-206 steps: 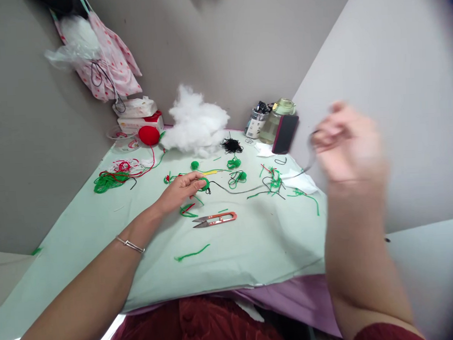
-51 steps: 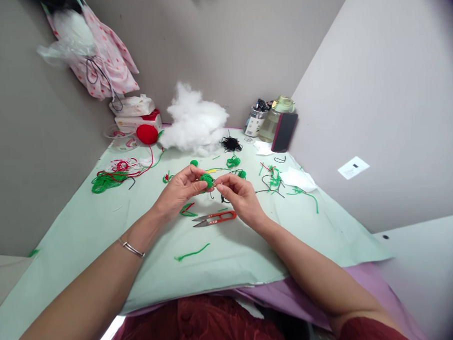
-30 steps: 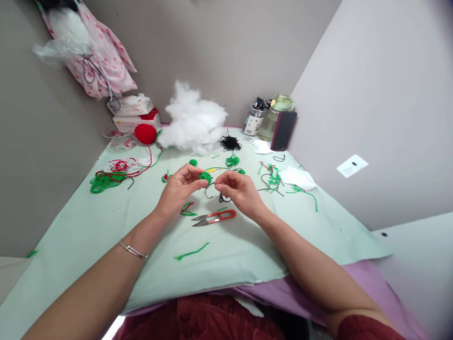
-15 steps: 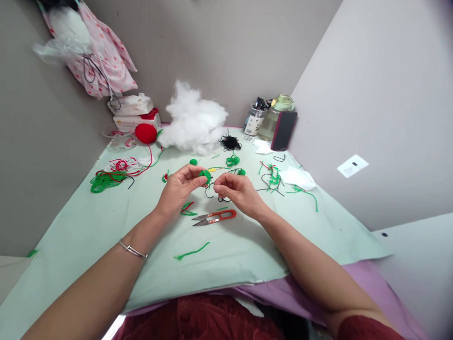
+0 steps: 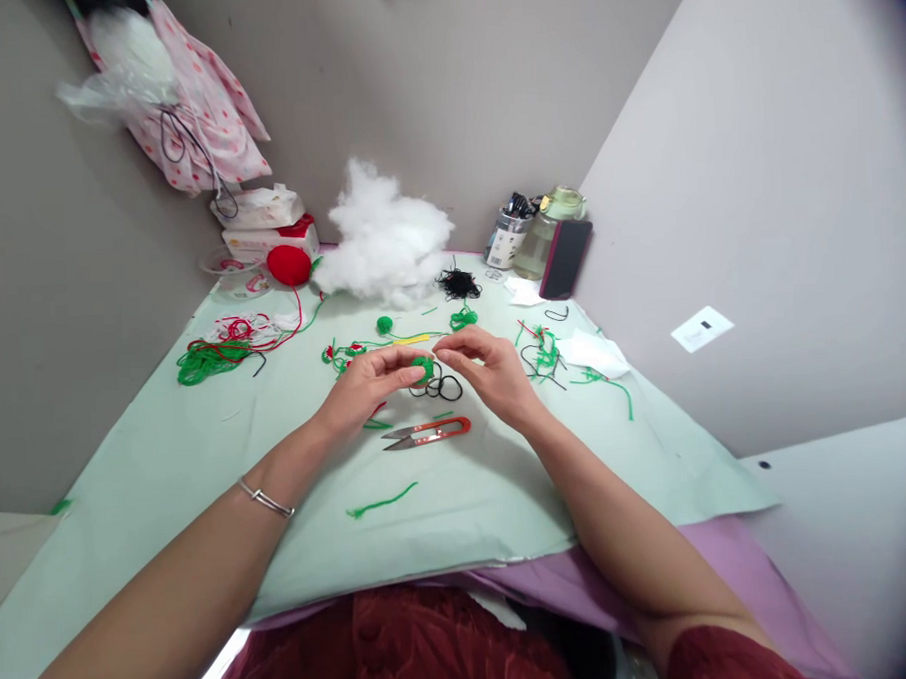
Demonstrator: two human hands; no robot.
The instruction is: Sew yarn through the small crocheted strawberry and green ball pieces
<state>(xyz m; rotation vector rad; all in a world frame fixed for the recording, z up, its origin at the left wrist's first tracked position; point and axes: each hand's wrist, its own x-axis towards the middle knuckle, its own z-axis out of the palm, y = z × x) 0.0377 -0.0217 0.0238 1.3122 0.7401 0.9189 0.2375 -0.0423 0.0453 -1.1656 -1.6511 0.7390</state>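
Note:
A small green crocheted ball (image 5: 422, 369) is pinched between the thumb and fingers of my left hand (image 5: 371, 381). Just to its right, my right hand (image 5: 484, 366) holds its thumb and forefinger pressed together; whatever they grip is too small to make out. Beneath the hands lie black cord loops (image 5: 447, 385). Closer to me rests a pair of orange-handled thread snips (image 5: 431, 434), blades pointing left. A cut length of green yarn (image 5: 383, 501) lies nearer the table's front edge. Small green and red crocheted pieces (image 5: 341, 356) sit behind my left hand.
White stuffing (image 5: 389, 242) is heaped at the back. A red yarn ball (image 5: 289, 266) and green yarn (image 5: 212, 362) lie left. Black yarn (image 5: 460, 283), a bottle (image 5: 535, 244) and a leaning phone (image 5: 566, 260) stand or lie back right. Yarn scraps (image 5: 545, 350) are at right.
My left hand has shifted slightly right and down with the green ball. My right hand has risen a little, closer to the ball. More of the black loops now shows.

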